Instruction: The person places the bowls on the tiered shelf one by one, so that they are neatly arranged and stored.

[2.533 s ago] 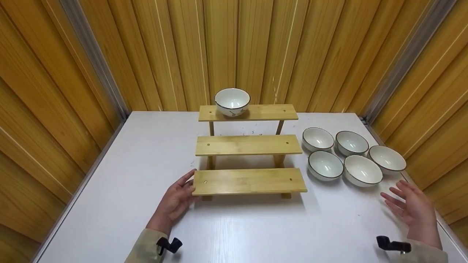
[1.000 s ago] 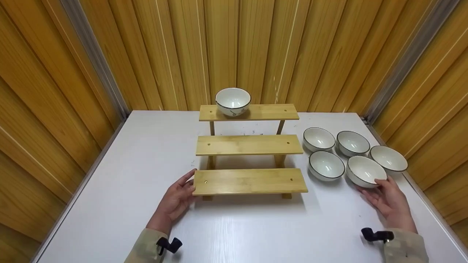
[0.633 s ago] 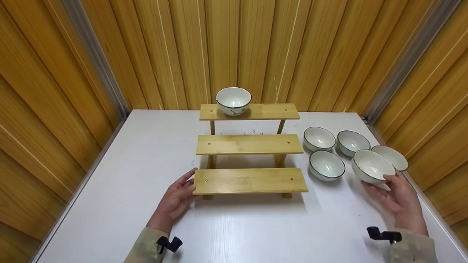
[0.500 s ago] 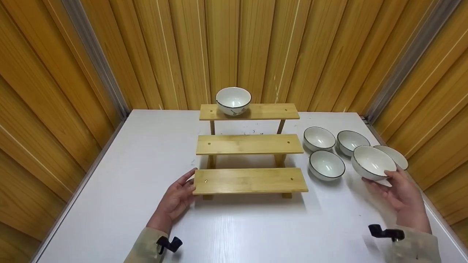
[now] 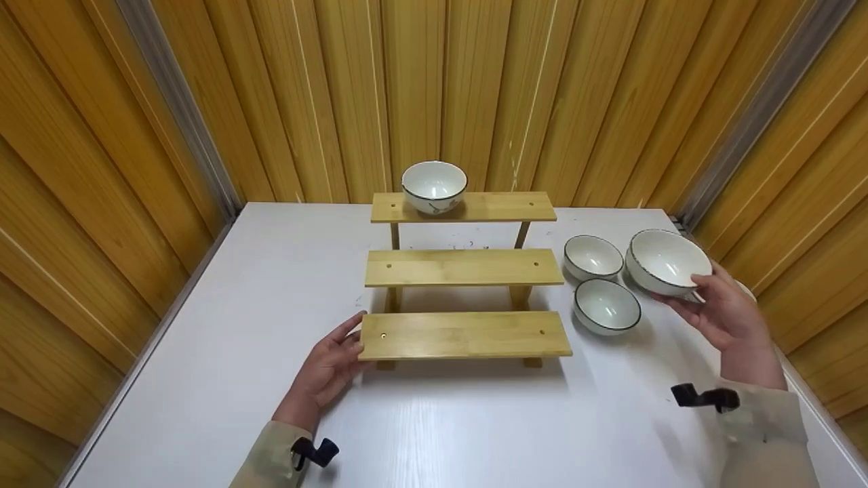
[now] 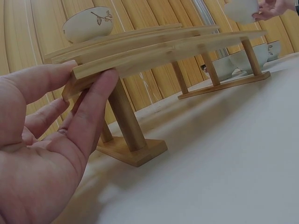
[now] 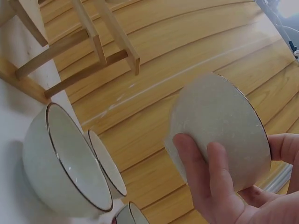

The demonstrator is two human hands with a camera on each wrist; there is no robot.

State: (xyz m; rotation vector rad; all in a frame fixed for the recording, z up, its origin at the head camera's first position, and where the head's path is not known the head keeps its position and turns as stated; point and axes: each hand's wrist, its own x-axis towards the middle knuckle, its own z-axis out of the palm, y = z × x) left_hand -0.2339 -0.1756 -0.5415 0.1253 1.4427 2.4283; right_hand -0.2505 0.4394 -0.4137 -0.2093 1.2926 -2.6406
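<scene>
A three-tier wooden rack stands in the middle of the table, one white bowl on the left part of its top board. My left hand pinches the left end of the lowest board; the left wrist view shows the thumb and a finger on the board's end. My right hand holds a white, dark-rimmed bowl in the air, thumb at the rim and fingers under it. In the right wrist view this lifted bowl is tilted, with fingertips on its outside.
Two white bowls stand right of the rack. Another bowl is mostly hidden behind my right hand, and the lifted bowl covers the spot of one more. Wooden panels rise behind the table.
My right hand took hold of the front bowl, lifted it off the table and carried it back and slightly left. My left hand keeps its place on the rack.
</scene>
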